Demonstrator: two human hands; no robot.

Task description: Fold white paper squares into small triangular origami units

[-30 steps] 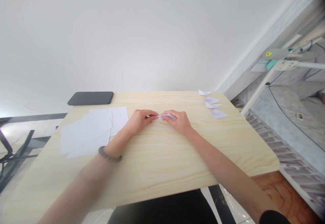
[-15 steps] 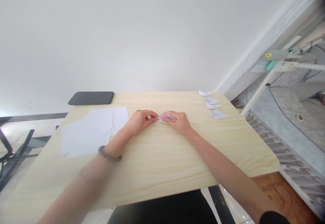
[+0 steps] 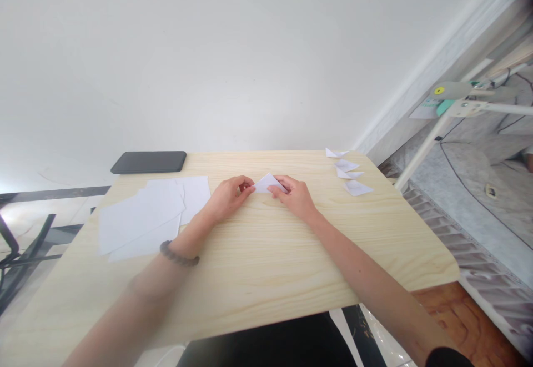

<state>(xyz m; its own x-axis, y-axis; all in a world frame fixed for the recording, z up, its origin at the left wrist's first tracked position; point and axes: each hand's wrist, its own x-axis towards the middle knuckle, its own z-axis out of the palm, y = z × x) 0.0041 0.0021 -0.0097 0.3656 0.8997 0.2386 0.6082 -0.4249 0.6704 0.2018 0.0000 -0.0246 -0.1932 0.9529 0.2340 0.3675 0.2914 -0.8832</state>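
Between my hands, above the middle of the table, is a small piece of white folded paper (image 3: 266,182), a flat triangle with its peak pointing away from me. My left hand (image 3: 230,195) pinches its left corner between thumb and fingertips. On the right side, my right hand (image 3: 295,195) grips it, thumb on the near face and fingers behind. A dark beaded bracelet (image 3: 179,254) circles my left wrist. Several small folded paper pieces (image 3: 358,187) stand in a column at the table's far right.
Loose white paper sheets (image 3: 141,217) overlap on the left of the wooden table (image 3: 266,278). A black phone (image 3: 149,161) lies at the back left edge, near the white wall (image 3: 250,67). Beyond the right edge stands a white metal frame (image 3: 428,147).
The folded paper has turned from nearly edge-on to show its broad triangular face. My left hand has shifted slightly left; the sheets and the folded pieces stay put.
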